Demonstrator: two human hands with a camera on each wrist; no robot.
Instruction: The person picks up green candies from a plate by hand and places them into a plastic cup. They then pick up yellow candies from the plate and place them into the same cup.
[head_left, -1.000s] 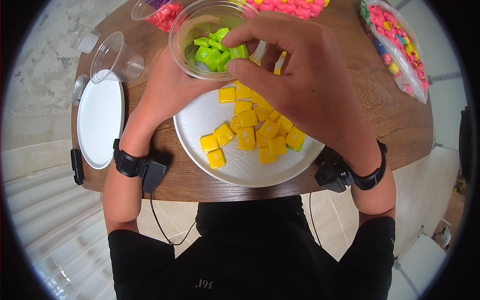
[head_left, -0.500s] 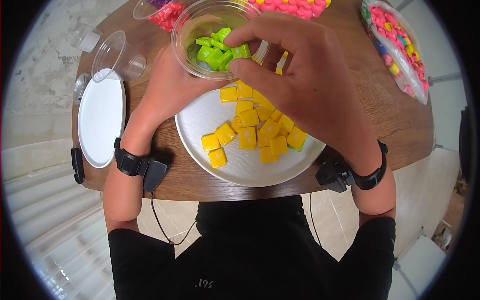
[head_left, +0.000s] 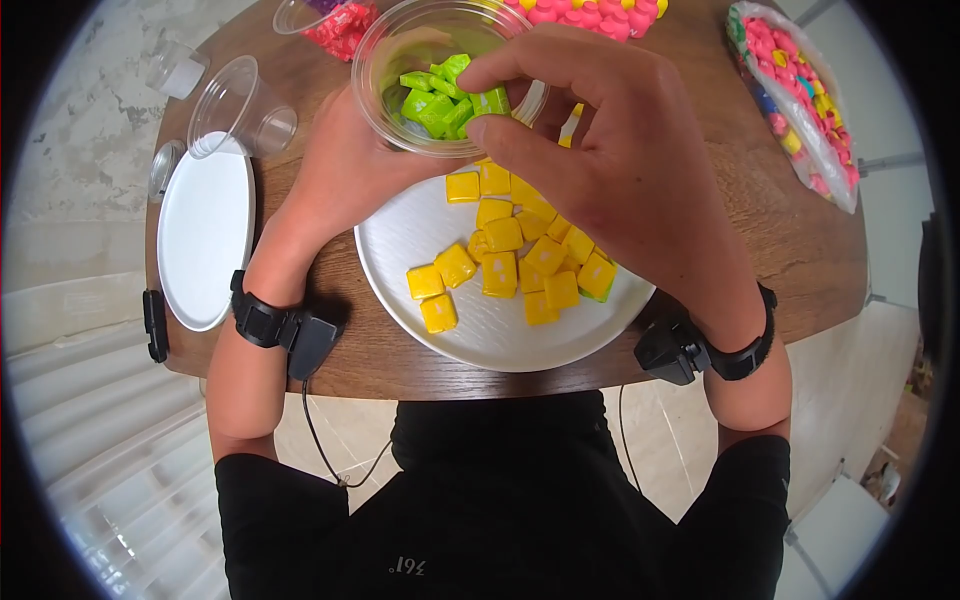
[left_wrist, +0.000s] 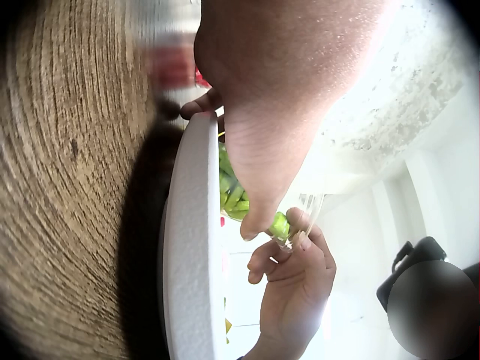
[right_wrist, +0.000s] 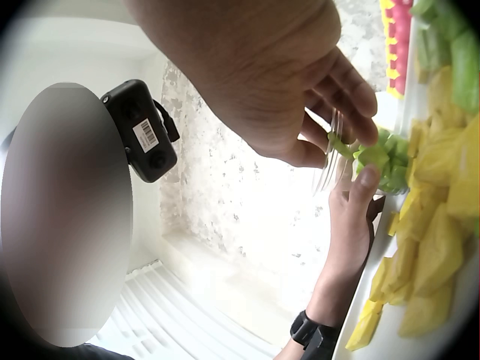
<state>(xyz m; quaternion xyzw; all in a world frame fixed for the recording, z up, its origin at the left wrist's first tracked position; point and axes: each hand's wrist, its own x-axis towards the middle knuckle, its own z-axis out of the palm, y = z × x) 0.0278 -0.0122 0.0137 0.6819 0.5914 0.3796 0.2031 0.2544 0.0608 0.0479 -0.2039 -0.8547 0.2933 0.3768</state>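
Note:
My left hand (head_left: 340, 165) grips a clear plastic cup (head_left: 440, 150) from its side, above the far part of a round white plate (head_left: 385, 245). Inside the cup lie several green wrapped candies (head_left: 430, 112). My right hand (head_left: 630, 150) reaches over the cup's mouth and pinches one green candy (head_left: 491, 101) between thumb and forefinger; in the left wrist view this candy (left_wrist: 280, 226) shows between the fingertips near the rim. Many yellow wrapped candies (head_left: 500, 273) are spread on the plate, with a green one (head_left: 598, 294) partly hidden under them at the right.
At the left are a white oval tray (head_left: 205, 250), an empty clear cup (head_left: 225, 110) and a small clear container (head_left: 182, 76). Red wrapped candies (head_left: 345, 32) and pink toy pieces (head_left: 600, 16) lie at the back. A bag of colourful pieces (head_left: 800, 110) lies at the right.
The head view has drifted slightly. My hands, the cup and the pinched candy keep nearly the same places relative to each other.

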